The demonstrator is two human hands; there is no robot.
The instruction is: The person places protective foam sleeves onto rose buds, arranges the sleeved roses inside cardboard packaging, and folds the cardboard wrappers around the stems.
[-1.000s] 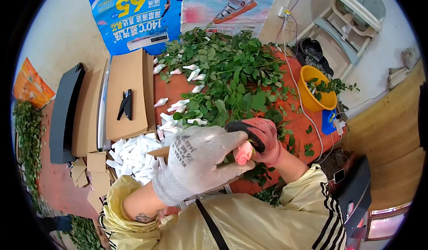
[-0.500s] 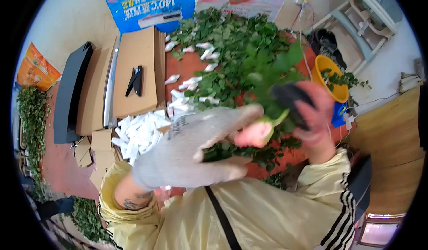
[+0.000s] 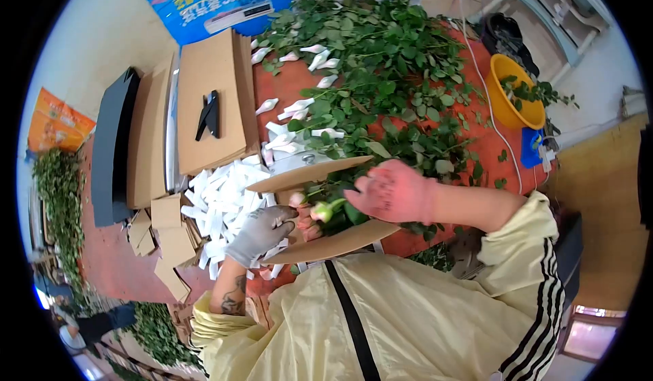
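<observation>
My right hand (image 3: 396, 192), in a pink glove, is closed round the stem of a rose with a pale green and pink bud (image 3: 325, 211). That bud points left, between two bent cardboard sheets. Several pink rose heads (image 3: 309, 229) lie beside it, over the lower cardboard sheet (image 3: 333, 243). The upper cardboard sheet (image 3: 313, 174) stands tilted behind them. My left hand (image 3: 262, 235), in a grey glove, is at the left of the rose heads with its fingers curled; what lies inside them is hidden.
White paper sleeves (image 3: 221, 201) are heaped on the left. Leafy rose stems (image 3: 381, 61), some with white-wrapped buds, cover the back of the red table (image 3: 435, 238). A black stapler-like tool (image 3: 209, 116) lies on stacked cardboard (image 3: 204, 146). A yellow basin (image 3: 510, 102) and a white cable (image 3: 486, 95) are at right.
My right hand has brought the rose down and left, between the cardboard sheets. My left hand has drawn back left and its fingers have curled. The view has shifted slightly.
</observation>
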